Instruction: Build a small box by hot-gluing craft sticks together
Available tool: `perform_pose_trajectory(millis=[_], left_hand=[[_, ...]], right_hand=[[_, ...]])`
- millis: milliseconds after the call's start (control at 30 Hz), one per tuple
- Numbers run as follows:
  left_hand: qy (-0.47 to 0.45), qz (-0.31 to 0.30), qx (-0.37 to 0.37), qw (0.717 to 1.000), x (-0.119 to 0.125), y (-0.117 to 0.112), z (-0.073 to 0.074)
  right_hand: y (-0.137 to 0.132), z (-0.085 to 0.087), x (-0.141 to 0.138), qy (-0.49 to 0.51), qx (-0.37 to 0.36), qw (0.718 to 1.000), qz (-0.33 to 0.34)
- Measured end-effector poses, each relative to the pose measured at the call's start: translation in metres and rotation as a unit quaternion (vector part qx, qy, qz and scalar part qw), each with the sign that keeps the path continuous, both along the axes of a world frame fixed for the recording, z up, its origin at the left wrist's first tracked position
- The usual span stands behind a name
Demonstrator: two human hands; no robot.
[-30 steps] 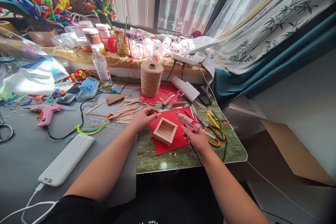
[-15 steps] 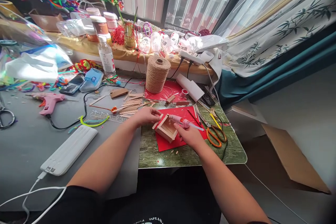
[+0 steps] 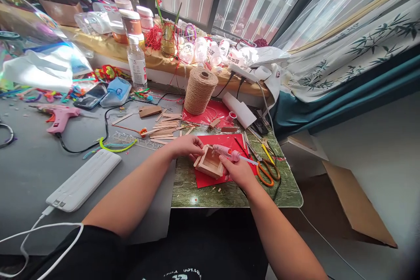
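Note:
A small open box of wooden sticks (image 3: 210, 164) sits tilted on a red sheet (image 3: 205, 179). My left hand (image 3: 187, 145) pinches a short wooden stick against the box's upper left edge. My right hand (image 3: 239, 171) grips a pink glue gun (image 3: 227, 153), its nozzle pointing left at the top of the box. Both hands are closed and touch the box.
Orange-handled scissors (image 3: 267, 171) lie right of my right hand. Loose wooden sticks (image 3: 164, 130), a twine spool (image 3: 199, 91), a second pink glue gun (image 3: 59, 116) and a white power bank (image 3: 83, 179) lie about. Bottles and jars crowd the sill. The desk edge runs close on the right.
The glue gun moved left onto the box. My left hand brought its stick to the box's edge, and the box tipped up. The view shifted slightly.

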State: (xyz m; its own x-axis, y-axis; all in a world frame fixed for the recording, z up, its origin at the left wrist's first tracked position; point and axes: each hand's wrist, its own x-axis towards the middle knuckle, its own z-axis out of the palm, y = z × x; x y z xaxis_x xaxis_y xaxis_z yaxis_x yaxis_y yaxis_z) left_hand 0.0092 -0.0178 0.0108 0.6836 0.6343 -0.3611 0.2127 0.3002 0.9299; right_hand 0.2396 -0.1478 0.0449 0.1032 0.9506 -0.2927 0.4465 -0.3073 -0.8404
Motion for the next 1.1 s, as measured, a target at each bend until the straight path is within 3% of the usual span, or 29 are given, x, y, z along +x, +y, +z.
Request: perform_pose_trajectory(millis=[400, 600, 1100], left_hand=[[0.008, -0.012, -0.012, 1.000, 0.002, -0.005, 0.009], [0.001, -0.016, -0.012, 1.000, 0.002, -0.003, 0.003], [0.000, -0.008, -0.004, 1.000, 0.002, -0.002, -0.002]], right_hand=[[-0.003, 0.002, -0.004, -0.065, 0.009, 0.998, 0.004], [-0.003, 0.001, -0.003, -0.122, 0.023, 0.992, 0.021], [-0.003, -0.003, 0.002, -0.043, 0.011, 0.997, 0.055]])
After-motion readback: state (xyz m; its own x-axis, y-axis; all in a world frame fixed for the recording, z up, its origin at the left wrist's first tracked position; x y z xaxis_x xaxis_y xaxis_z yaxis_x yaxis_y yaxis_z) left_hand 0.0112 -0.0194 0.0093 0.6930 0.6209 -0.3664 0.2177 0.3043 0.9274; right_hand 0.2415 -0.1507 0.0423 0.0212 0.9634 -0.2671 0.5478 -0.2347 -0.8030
